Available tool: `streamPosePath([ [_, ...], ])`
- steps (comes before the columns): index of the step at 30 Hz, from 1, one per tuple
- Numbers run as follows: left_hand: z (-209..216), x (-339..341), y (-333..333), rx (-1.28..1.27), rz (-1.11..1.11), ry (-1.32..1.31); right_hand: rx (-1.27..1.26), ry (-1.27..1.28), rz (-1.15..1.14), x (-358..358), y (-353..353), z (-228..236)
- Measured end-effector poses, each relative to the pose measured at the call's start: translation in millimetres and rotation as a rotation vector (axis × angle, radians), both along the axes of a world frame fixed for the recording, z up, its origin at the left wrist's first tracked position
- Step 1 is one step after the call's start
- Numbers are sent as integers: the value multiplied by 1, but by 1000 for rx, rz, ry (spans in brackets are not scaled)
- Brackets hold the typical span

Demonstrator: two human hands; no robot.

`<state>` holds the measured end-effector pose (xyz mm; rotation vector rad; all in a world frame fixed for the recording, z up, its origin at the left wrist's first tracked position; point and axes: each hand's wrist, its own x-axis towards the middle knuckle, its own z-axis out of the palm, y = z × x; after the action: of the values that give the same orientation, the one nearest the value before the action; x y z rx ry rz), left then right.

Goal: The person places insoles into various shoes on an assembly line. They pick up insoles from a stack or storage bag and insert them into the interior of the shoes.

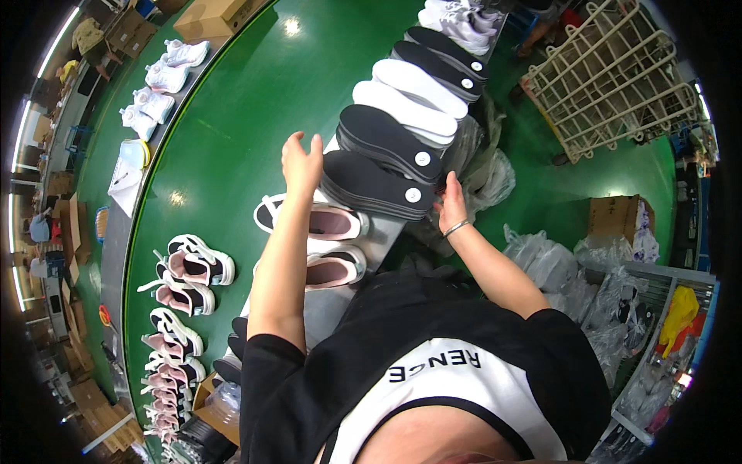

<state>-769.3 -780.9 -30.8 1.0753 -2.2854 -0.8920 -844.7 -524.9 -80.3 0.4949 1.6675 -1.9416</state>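
Black insole stack [369, 185] between hands.

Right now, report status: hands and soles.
Left hand open at near black sole stack. Right hand at stack's other end, grip unclear. Pink shoes beside stack.

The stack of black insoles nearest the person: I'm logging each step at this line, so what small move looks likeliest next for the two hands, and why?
Probably closing both hands onto the nearest stack of black foam insoles. The left hand hovers open at its far-left end, the right hand is at its right end, so they bracket it without a clear grip yet.
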Motion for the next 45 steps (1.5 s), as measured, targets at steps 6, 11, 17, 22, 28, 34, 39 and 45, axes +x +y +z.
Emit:
streamPosePath([
  [6,-17,-27,-14,754,-166,-145,-126,101,-135,9,-26,-8],
  [11,-62,-27,-25,211,-57,-592,33,164,-162,6,-28,-41],
  [17,-50,-35,-3,462,-84,-637,24,113,-208,14,-28,-43],
  [22,-67,-12,-33,859,-178,-286,-47,27,-128,21,-42,-40],
  [28,-56,-18,-17,950,-16,-44,-77,-62,-247,17,-45,-50],
  [34,-73,-28,-47,854,-44,-216,-157,17,-35,11,-43,-42],
  [39,-34,-58,-32,488,-181,-48,-142,76,-258,-18,-27,-44],
  [45,-36,-85,-8,738,-251,-178,13,250,-80,-12,-42,-29],
])
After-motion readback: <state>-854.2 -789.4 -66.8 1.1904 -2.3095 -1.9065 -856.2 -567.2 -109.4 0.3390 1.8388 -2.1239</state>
